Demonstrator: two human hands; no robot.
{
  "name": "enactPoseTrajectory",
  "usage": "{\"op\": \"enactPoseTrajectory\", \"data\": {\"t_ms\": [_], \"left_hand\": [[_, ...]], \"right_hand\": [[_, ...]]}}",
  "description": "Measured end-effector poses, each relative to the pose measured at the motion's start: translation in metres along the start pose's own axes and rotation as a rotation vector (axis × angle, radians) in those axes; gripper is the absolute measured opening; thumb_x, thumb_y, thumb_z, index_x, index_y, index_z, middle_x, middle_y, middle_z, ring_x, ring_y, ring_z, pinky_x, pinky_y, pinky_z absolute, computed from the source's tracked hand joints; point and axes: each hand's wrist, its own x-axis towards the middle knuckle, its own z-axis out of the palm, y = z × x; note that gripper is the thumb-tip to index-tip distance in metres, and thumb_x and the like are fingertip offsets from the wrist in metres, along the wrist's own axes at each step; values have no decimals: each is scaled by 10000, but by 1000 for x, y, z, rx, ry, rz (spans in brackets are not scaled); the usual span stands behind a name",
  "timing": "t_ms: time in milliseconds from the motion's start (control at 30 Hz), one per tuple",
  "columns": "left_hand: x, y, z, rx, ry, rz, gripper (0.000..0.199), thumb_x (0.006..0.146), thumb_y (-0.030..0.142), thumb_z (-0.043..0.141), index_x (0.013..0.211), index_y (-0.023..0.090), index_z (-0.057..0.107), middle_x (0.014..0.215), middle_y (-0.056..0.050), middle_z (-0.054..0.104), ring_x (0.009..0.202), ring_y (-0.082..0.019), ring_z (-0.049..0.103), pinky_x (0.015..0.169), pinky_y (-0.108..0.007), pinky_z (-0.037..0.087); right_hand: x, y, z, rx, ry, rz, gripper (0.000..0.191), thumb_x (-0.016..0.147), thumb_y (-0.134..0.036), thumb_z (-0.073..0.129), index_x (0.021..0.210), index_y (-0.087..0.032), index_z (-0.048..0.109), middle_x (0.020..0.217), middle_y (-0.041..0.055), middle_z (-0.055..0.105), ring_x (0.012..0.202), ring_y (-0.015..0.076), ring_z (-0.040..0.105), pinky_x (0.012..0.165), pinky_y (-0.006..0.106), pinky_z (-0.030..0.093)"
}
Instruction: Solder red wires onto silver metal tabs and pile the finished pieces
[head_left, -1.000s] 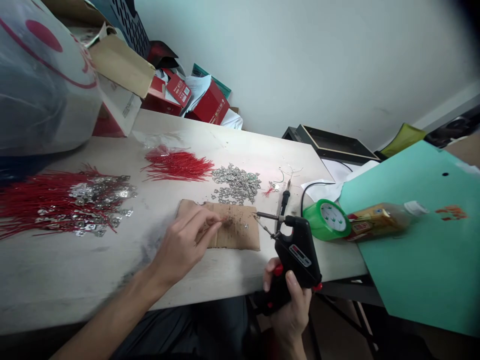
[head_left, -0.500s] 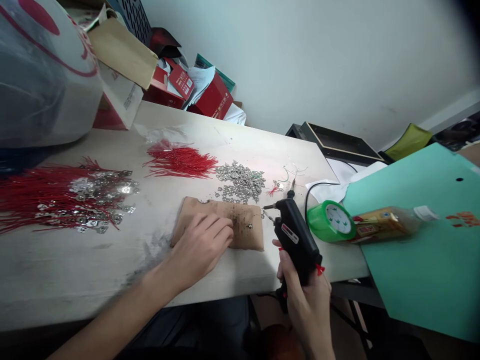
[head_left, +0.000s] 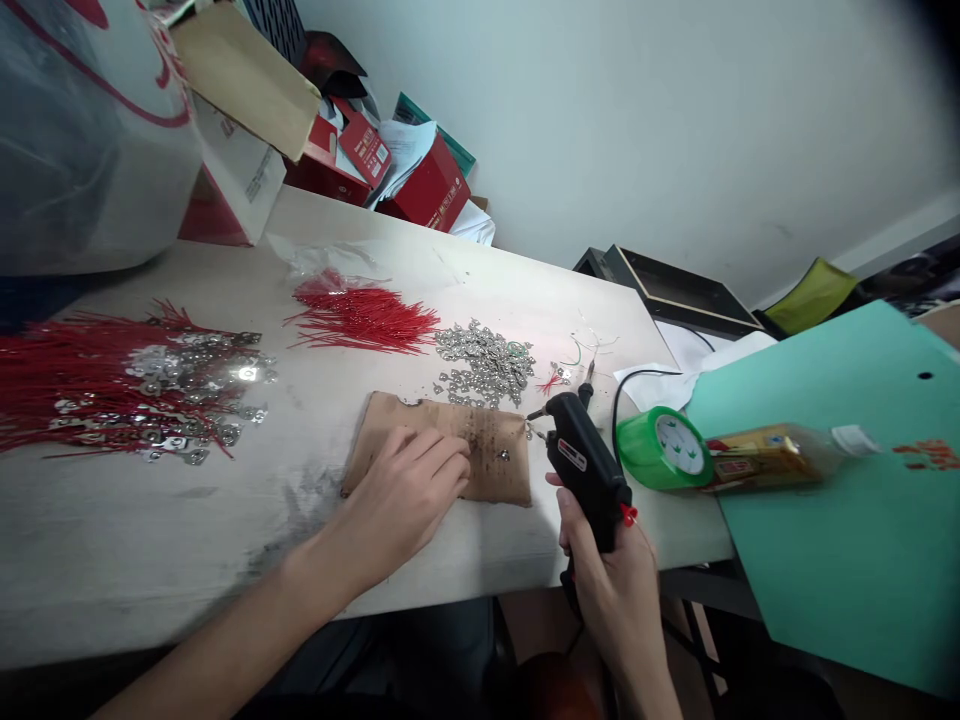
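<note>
My left hand [head_left: 420,480] rests on a brown, scorched cardboard piece [head_left: 480,485], its fingers curled together; what they hold, if anything, is hidden. A small metal piece [head_left: 504,455] lies on the cardboard, right of those fingers. In my right hand [head_left: 611,560] is a black soldering gun [head_left: 589,465], its tip at the cardboard's upper right corner. Behind the cardboard lies a pile of small metal tabs [head_left: 484,362]. Left of that pile is a bundle of red wires [head_left: 367,318]. More red wires with metal tabs [head_left: 165,385] are heaped at the left.
A green tape roll [head_left: 664,448] and a bottle [head_left: 780,455] lie right of the gun. Behind them is a soldering iron [head_left: 587,385]. Red boxes [head_left: 431,190] and a large plastic bag [head_left: 97,150] stand at the back left. A green board [head_left: 847,520] is at the right.
The soldering gun has tilted slightly and its rear has shifted a little left with my right hand. My left hand stays at the cardboard. The whole view has shifted slightly.
</note>
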Motion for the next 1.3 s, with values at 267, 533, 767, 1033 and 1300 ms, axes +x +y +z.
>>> {"op": "enactPoseTrajectory", "data": {"t_ms": [267,533,767,1033,1300], "left_hand": [[0,-1,1,-19,19,-13,162,1042,153,478,1003,164,635,1165,-61,715,1077,-234,630,898,-428,369],[5,3,-5,-29,66,-57,154,1047,197,496,978,169,631,1013,-43,719,943,-215,630,834,-404,354],[8,3,-6,-38,91,-127,180,1058,229,503,947,181,636,910,-24,695,859,-199,591,819,-382,343],[13,4,-7,-89,36,-109,132,1037,222,562,942,171,638,922,-10,703,852,-186,602,817,-368,337],[22,8,-2,-141,-8,-110,117,1030,206,567,939,173,632,924,-5,685,865,-187,602,817,-347,351]], "right_hand": [[-3,-3,-4,4,20,15,390,943,-524,611,1110,-211,773,688,19,574,629,171,499,608,290,436],[-14,15,-17,456,-41,299,510,876,-563,699,1177,-152,725,574,-16,508,473,106,390,382,224,293],[-30,38,-15,742,0,293,267,901,-370,707,1052,-152,744,782,90,711,471,94,446,462,272,351],[-33,59,3,928,7,306,248,924,-328,676,1041,-117,733,968,147,746,449,67,449,447,265,338],[-35,54,1,987,-2,357,250,943,-321,620,1072,-130,717,1024,152,738,440,47,422,403,226,279]]}}
